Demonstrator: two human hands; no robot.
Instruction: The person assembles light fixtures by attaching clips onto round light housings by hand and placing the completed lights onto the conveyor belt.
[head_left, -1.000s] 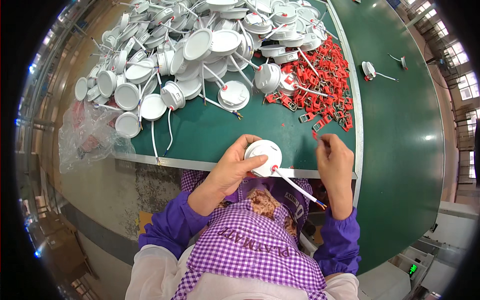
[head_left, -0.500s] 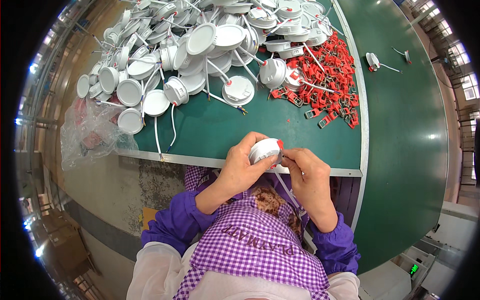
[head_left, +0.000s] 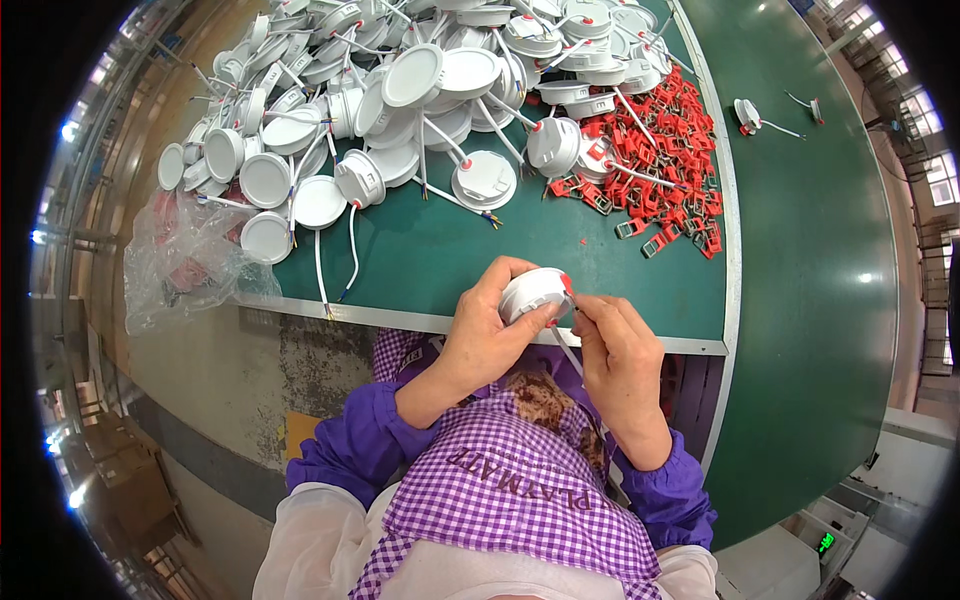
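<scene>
Just above the table's near edge, a round white downlight (head_left: 530, 294) is tilted in my left hand (head_left: 484, 336), the fingers and thumb wrapped around its body. A red clip (head_left: 567, 284) shows at the downlight's right side. My right hand (head_left: 622, 348) pinches at that clip with thumb and forefinger; its metal part is mostly hidden by the fingertips. A second bit of red sits low on the downlight, by my left thumb. From the downlight a white cable (head_left: 567, 352) hangs down between my hands.
A big heap of white downlights (head_left: 413, 75) with cables covers the far left and middle of the green table (head_left: 440, 255). Beside it lies a pile of red clips (head_left: 668, 135). A clear plastic bag (head_left: 190, 265) hangs over the left edge. One downlight (head_left: 746, 115) lies on the right-hand green surface.
The downlight has turned slightly in my left hand, and the red clip shows more. My right fingertips have shifted a little up and right. The whole view has drifted slightly.
</scene>
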